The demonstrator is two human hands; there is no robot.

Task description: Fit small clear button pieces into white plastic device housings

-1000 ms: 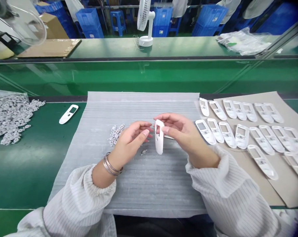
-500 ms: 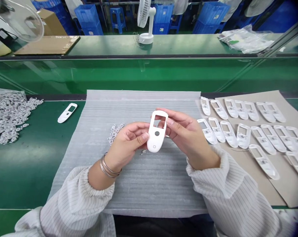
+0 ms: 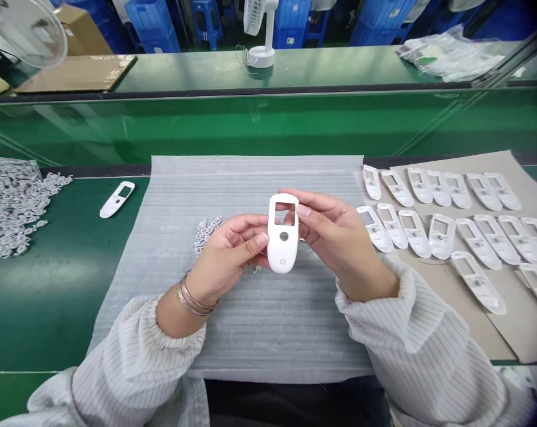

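Note:
Both my hands hold a white plastic device casing (image 3: pixel 282 252) upright, its face toward me. It has a rectangular window near the top, a round hole below that, and a small ring mark near the bottom. My left hand (image 3: pixel 230 249) grips its left edge and lower back, and my right hand (image 3: pixel 334 237) grips its right edge. The fingers behind the casing are mostly hidden. Just left of my left hand lies a small heap of tiny white ring-shaped parts (image 3: pixel 206 233) on a grey foam sheet (image 3: pixel 268 338).
Several matching casings lie in rows on a tan cardboard sheet (image 3: pixel 512 163) to the right. One casing (image 3: pixel 117 199) lies on the green bench at left, beside a clear bag of ring parts (image 3: pixel 10 207). Beyond a green panel stand a white fan (image 3: pixel 261 29) and blue crates.
The casing has turned from edge-on to face-on toward me. It is held a little higher between my hands. The whole scene sits slightly lower and shifted in view.

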